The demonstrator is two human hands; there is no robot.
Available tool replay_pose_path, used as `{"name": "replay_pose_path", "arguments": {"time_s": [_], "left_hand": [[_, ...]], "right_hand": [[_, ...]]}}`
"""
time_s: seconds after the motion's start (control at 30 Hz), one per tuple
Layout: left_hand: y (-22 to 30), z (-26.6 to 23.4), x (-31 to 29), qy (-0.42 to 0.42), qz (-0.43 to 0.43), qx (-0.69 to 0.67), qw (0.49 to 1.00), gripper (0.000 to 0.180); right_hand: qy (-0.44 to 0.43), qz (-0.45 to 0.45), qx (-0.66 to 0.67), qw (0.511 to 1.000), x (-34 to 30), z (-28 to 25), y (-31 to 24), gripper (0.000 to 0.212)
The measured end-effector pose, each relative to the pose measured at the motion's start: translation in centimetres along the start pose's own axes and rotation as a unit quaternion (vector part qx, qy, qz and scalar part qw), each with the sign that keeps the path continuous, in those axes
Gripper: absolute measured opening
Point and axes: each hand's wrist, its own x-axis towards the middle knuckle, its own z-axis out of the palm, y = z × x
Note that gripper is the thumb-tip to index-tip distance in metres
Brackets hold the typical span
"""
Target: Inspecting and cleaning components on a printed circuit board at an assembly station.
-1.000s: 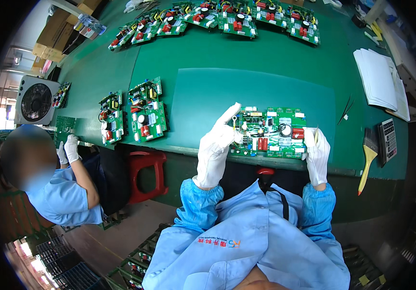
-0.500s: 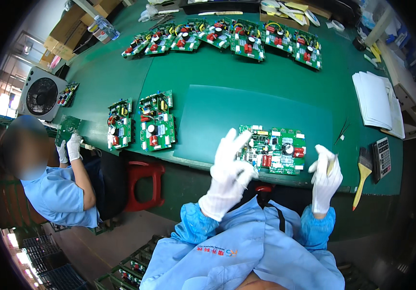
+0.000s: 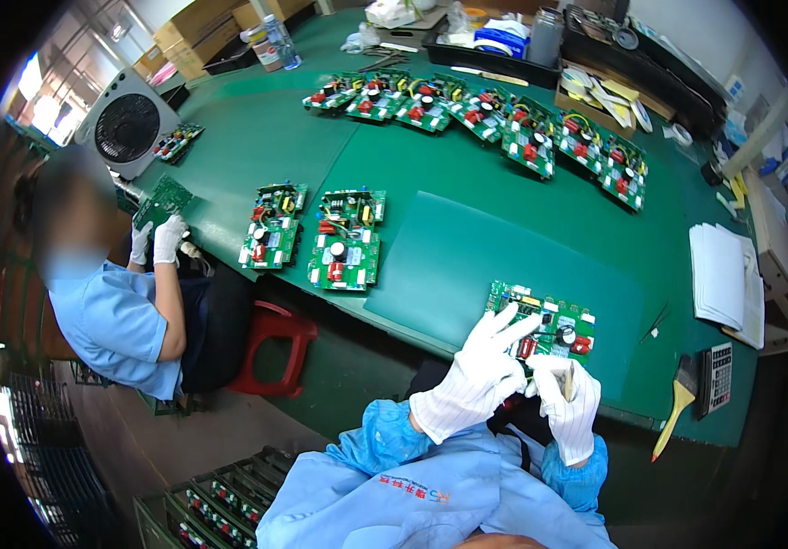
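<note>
Head view: left hand (image 3: 474,382), some fingers spread, overlaps the populated circuit board (image 3: 551,317) on the green surface (image 3: 467,169); right hand (image 3: 569,407) curls alongside; I cannot tell whether either pinches anything.

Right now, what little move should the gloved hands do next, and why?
Maybe slide the left hand back a little from the circuit board. Its stretched fingers cover part of the board, and the right hand is close beside it at the near edge, so a clearer view would probably help.
</note>
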Motion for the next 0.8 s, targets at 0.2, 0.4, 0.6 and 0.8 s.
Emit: {"name": "replay_pose_path", "arguments": {"time_s": [0.2, 0.4, 0.6, 0.8], "left_hand": [[0.4, -0.4, -0.2, -0.003, 0.017, -0.015, 1.000, 0.011], [0.8, 0.1, 0.0, 0.036, 0.017, -0.023, 0.999, 0.014], [0.9, 0.2, 0.1, 0.049, 0.012, -0.024, 0.998, 0.013], [1.4, 0.7, 0.3, 0.065, -0.002, 0.003, 0.998, 0.018]], "right_hand": [[-0.007, 0.133, 0.000, 0.991, -1.0, -0.4, 0.1, 0.013], [0.054, -0.059, -0.187, 0.979, -1.2, 0.2, 1.8, 0.019], [0.077, -0.086, -0.244, 0.963, -0.9, 0.3, 1.0, 0.019], [0.106, -0.106, -0.253, 0.956, -0.8, 0.4, 0.5, 0.020]]}}
